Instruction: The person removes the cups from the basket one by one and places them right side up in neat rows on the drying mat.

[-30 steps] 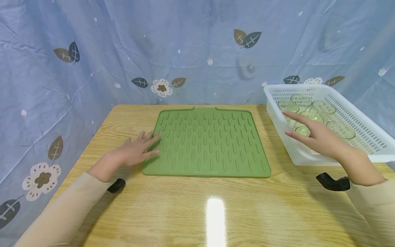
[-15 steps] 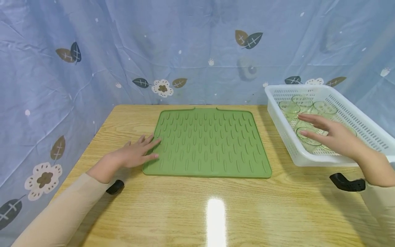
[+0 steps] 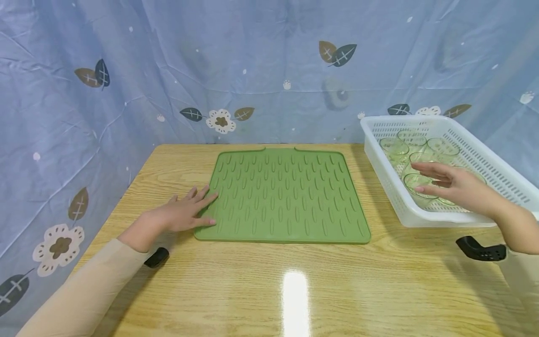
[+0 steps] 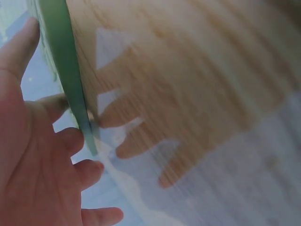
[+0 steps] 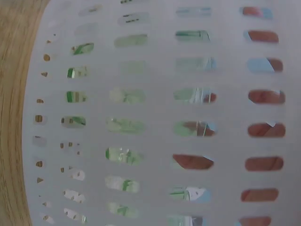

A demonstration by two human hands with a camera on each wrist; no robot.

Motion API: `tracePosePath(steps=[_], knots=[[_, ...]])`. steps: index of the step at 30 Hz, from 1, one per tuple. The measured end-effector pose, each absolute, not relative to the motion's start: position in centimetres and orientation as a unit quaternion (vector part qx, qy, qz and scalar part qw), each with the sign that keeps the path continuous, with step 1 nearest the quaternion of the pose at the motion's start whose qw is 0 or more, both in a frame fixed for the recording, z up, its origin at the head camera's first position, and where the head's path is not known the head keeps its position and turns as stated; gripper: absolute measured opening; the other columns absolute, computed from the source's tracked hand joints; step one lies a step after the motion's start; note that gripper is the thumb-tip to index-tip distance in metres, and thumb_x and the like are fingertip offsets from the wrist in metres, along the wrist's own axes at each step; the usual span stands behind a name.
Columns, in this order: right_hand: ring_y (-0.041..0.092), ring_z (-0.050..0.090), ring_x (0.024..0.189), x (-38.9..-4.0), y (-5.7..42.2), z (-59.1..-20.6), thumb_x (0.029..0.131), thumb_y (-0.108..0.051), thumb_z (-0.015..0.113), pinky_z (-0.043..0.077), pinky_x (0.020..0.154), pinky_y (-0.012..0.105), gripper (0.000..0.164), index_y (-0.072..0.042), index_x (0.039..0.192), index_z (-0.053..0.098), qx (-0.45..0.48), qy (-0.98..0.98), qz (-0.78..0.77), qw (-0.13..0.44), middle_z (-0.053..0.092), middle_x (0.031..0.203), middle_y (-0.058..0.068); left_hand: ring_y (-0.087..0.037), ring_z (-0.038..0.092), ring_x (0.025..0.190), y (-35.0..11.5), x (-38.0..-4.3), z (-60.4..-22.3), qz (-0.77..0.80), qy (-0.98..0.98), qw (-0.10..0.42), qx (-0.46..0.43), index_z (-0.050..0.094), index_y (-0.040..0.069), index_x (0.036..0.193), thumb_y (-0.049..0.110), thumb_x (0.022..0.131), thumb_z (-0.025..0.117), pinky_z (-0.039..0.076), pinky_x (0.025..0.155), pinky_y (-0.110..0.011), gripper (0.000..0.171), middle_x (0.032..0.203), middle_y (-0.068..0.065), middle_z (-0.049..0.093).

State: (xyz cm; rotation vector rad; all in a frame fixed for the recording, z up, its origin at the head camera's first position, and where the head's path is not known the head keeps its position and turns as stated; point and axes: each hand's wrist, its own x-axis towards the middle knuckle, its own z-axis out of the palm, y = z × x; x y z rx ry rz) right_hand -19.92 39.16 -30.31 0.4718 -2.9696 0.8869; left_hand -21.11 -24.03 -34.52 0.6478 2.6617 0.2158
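My left hand (image 3: 178, 213) lies with spread fingers over the left edge of a green silicone drying mat (image 3: 290, 196). In the left wrist view, its fingertips meet the edge of the mat (image 4: 63, 56). On the right, my right hand (image 3: 467, 189) reaches over the front of a white plastic basket (image 3: 389, 187), thumb and fingers apart around the rim area of a clear green-tinted glass (image 3: 423, 200). Several similar glasses (image 3: 442, 149) stand in the basket. Through the slots of the basket wall (image 5: 150, 141), parts of the right hand show; its fingertips are partly hidden.
The mat lies on a wooden table (image 3: 236, 290) with a bright reflection near the front. A blue curtain (image 3: 269, 70) with leaf and flower prints hangs behind and at the sides. Black wrist-camera mounts (image 3: 480, 250) sit under both wrists.
My right hand has moved right and further over the glasses, its fingers drawing in from a wide spread. The left hand has settled slightly lower at the mat's edge.
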Motion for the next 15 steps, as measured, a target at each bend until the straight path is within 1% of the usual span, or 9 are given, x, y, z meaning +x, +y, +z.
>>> tracePosePath(steps=[1,3,4,5,6,8,11,13,15], knots=[[0.027,0.059,0.127,-20.0,39.3,-30.4,0.098,-0.017,0.073,0.034,0.082,-0.002,0.064,-0.003,0.154,0.045,0.154,-0.946,0.285,0.003,0.047,0.15,0.029,-0.052,0.0,0.151,-24.0,-21.1,-34.5,0.076,0.95,0.196,0.232,0.015,0.013,0.166,0.065,0.1,0.05,0.003,0.108,-0.083,0.09,0.169,-0.023,-0.001],[0.0,0.057,0.121,-20.2,39.6,-30.5,0.097,-0.015,0.073,0.035,0.083,-0.001,0.065,-0.001,0.154,0.044,0.161,-0.944,0.288,0.001,0.047,0.15,0.028,-0.053,0.001,0.151,-24.0,-21.1,-34.5,0.077,0.949,0.196,0.235,0.016,0.012,0.166,0.065,0.1,0.051,0.004,0.107,-0.084,0.091,0.169,-0.023,-0.001],[-0.01,0.052,0.117,-20.3,39.7,-30.6,0.097,-0.013,0.074,0.037,0.083,-0.001,0.065,-0.001,0.153,0.045,0.164,-0.943,0.29,0.001,0.047,0.15,0.026,-0.053,0.001,0.151,-24.0,-21.1,-34.5,0.078,0.949,0.196,0.236,0.016,0.012,0.166,0.064,0.1,0.051,0.004,0.107,-0.084,0.092,0.169,-0.024,-0.001],[-0.019,0.047,0.112,-20.4,39.9,-30.7,0.096,-0.012,0.074,0.037,0.083,-0.001,0.065,0.0,0.153,0.045,0.167,-0.942,0.292,0.001,0.049,0.151,0.021,-0.053,0.001,0.151,-24.0,-21.1,-34.5,0.079,0.948,0.196,0.236,0.016,0.012,0.166,0.064,0.1,0.052,0.005,0.107,-0.084,0.091,0.169,-0.024,-0.001],[-0.024,0.043,0.109,-20.6,40.0,-30.9,0.096,-0.011,0.074,0.038,0.084,0.0,0.065,0.001,0.153,0.045,0.175,-0.939,0.295,0.0,0.049,0.151,0.02,-0.053,0.002,0.151,-24.0,-21.2,-34.6,0.079,0.948,0.196,0.236,0.017,0.012,0.166,0.064,0.1,0.052,0.005,0.107,-0.084,0.091,0.169,-0.024,-0.001],[-0.025,0.044,0.109,-20.8,40.3,-31.1,0.095,-0.009,0.075,0.039,0.084,0.0,0.066,0.003,0.152,0.044,0.188,-0.936,0.297,-0.002,0.051,0.15,0.003,-0.053,0.002,0.151,-24.0,-21.1,-34.6,0.081,0.948,0.198,0.236,0.017,0.012,0.166,0.064,0.1,0.052,0.004,0.106,-0.084,0.091,0.169,-0.024,-0.001],[-0.023,0.046,0.11,-21.1,40.6,-31.4,0.092,-0.006,0.076,0.041,0.085,0.002,0.07,0.005,0.152,0.042,0.207,-0.93,0.303,-0.01,0.048,0.142,-0.025,-0.053,0.002,0.151,-24.0,-21.1,-34.6,0.079,0.948,0.201,0.233,0.014,0.011,0.166,0.064,0.1,0.052,0.005,0.107,-0.084,0.092,0.169,-0.023,-0.002],[-0.022,0.046,0.11,-21.3,40.7,-31.6,0.091,-0.004,0.077,0.042,0.084,0.002,0.072,0.005,0.153,0.04,0.215,-0.928,0.305,-0.017,0.042,0.136,-0.037,-0.051,0.001,0.151,-24.0,-21.1,-34.6,0.076,0.949,0.203,0.229,0.011,0.01,0.166,0.064,0.1,0.051,0.005,0.108,-0.083,0.094,0.17,-0.022,-0.004],[-0.02,0.049,0.11,-21.4,40.8,-31.6,0.091,-0.002,0.077,0.044,0.082,0.004,0.075,0.005,0.154,0.038,0.221,-0.925,0.309,-0.026,0.04,0.134,-0.04,-0.051,0.001,0.152,-24.0,-21.1,-34.6,0.075,0.949,0.204,0.227,0.009,0.008,0.166,0.065,0.1,0.051,0.006,0.108,-0.082,0.096,0.17,-0.021,-0.004]])
